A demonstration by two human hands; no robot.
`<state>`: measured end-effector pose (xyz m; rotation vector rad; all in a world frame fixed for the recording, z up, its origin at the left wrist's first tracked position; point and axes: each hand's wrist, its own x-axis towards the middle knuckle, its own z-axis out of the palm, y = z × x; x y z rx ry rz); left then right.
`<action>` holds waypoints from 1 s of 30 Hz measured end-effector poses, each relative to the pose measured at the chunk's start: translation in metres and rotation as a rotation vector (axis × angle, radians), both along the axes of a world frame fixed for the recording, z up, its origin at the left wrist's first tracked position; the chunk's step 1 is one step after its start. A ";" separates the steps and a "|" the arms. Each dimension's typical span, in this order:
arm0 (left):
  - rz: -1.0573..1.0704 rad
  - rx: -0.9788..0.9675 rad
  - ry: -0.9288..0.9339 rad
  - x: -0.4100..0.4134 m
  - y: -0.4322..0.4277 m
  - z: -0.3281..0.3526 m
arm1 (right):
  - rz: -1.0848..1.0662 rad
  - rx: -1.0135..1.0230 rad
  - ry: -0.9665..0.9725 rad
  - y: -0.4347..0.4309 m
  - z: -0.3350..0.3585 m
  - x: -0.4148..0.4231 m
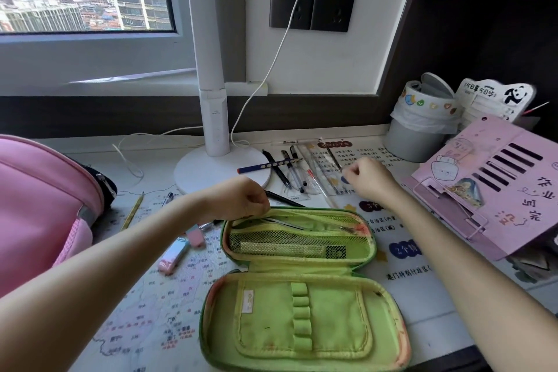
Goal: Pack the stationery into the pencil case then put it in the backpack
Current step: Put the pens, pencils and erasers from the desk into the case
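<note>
A green pencil case (302, 305) lies unzipped and spread flat on the desk mat. My left hand (241, 199) pinches the far rim of its mesh-pocket half. My right hand (367, 178) hovers with curled fingers over clear rulers (320, 175) and seems to pinch a thin dark pen; the grip is hard to make out. Several pens (287, 169) and a blue pencil (262, 167) lie by the lamp base. A yellow pencil (132, 212) and pink erasers (178, 254) lie left of the case. The pink backpack (39, 208) stands at the far left.
A white desk lamp (211, 118) with its cable stands behind the pens. At the right a pink book stand (495, 178) leans, with a small lined bin (419, 127) and a panda holder (495, 100) behind it. The desk's front edge runs below the case.
</note>
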<state>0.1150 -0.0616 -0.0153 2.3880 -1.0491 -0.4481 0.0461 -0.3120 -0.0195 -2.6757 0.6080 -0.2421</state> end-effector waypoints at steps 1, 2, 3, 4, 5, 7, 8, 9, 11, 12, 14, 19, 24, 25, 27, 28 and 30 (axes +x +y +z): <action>0.003 -0.006 0.000 0.000 0.000 0.000 | 0.104 0.011 -0.008 0.010 0.007 -0.015; 0.008 -0.013 0.002 -0.001 0.001 -0.001 | 0.205 -0.007 0.016 0.023 0.011 -0.028; 0.013 -0.017 0.004 0.000 0.001 -0.002 | 0.292 -0.079 0.060 0.035 0.016 -0.040; 0.019 -0.018 0.004 -0.001 0.002 -0.002 | 0.372 -0.212 0.100 0.044 0.020 -0.048; 0.023 -0.019 -0.002 -0.002 0.002 -0.002 | 0.446 -0.374 0.116 0.050 0.022 -0.054; 0.023 -0.025 -0.026 -0.004 0.002 -0.002 | 0.567 -0.616 0.108 0.055 0.019 -0.056; 0.020 -0.030 -0.040 -0.005 0.002 -0.002 | 0.602 -0.686 0.101 0.055 0.015 -0.055; 0.016 -0.036 -0.055 -0.007 0.002 -0.002 | 0.617 -0.729 0.098 0.056 0.011 -0.053; 0.014 -0.044 -0.090 -0.010 0.002 -0.001 | 0.612 -0.773 0.087 0.062 0.000 -0.047; 0.013 -0.045 -0.108 -0.011 0.002 -0.002 | 0.606 -0.781 0.088 0.067 -0.006 -0.045; 0.009 -0.032 -0.146 -0.013 0.002 -0.003 | 0.586 -0.733 0.068 0.073 -0.013 -0.042; 0.005 -0.007 -0.376 -0.026 -0.005 -0.006 | 0.291 -0.227 -0.245 0.042 -0.018 -0.056; -0.027 -0.074 -0.468 -0.058 -0.048 -0.005 | 0.031 0.018 -0.478 0.015 -0.050 -0.076; -0.047 -0.016 -0.464 -0.064 -0.060 -0.006 | -0.002 0.113 -0.460 0.016 -0.055 -0.079; -0.064 0.114 -0.473 -0.075 -0.083 -0.012 | -0.052 0.333 -0.404 0.014 -0.061 -0.081; -0.059 0.158 -0.487 -0.079 -0.093 -0.016 | -0.059 0.416 -0.387 0.012 -0.062 -0.081; -0.044 0.212 -0.498 -0.083 -0.110 -0.023 | -0.045 0.504 -0.367 0.008 -0.065 -0.079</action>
